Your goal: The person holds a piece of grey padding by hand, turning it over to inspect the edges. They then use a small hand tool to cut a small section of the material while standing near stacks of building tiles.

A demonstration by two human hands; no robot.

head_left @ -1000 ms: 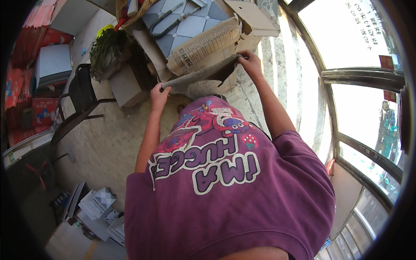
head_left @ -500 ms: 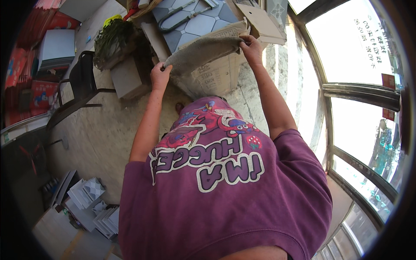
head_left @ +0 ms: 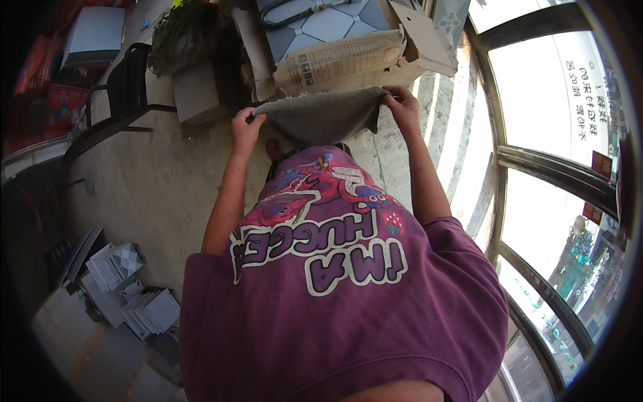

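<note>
A grey cloth (head_left: 321, 110) hangs stretched between my two hands, its lower part drooping in front of my body. My left hand (head_left: 246, 127) pinches its left corner, and my right hand (head_left: 403, 107) pinches the corner on the right. Just beyond the cloth stands an opened cardboard box (head_left: 341, 63) with its flaps folded out. On top of the box lie grey and white patterned tiles (head_left: 335, 30). A dark curved metal tool (head_left: 295, 15) rests on the tiles and is partly cut off by the upper edge.
To the left are a black chair (head_left: 130, 94), a plain carton (head_left: 196, 94) and a leafy plant (head_left: 184, 40). Sample tiles (head_left: 151, 311) stand stacked at the lower left. Framed glass panes (head_left: 542, 87) run along the right.
The cloth has come away from the box's front toward my body, held at both corners. More of the box's printed flap now shows behind it.
</note>
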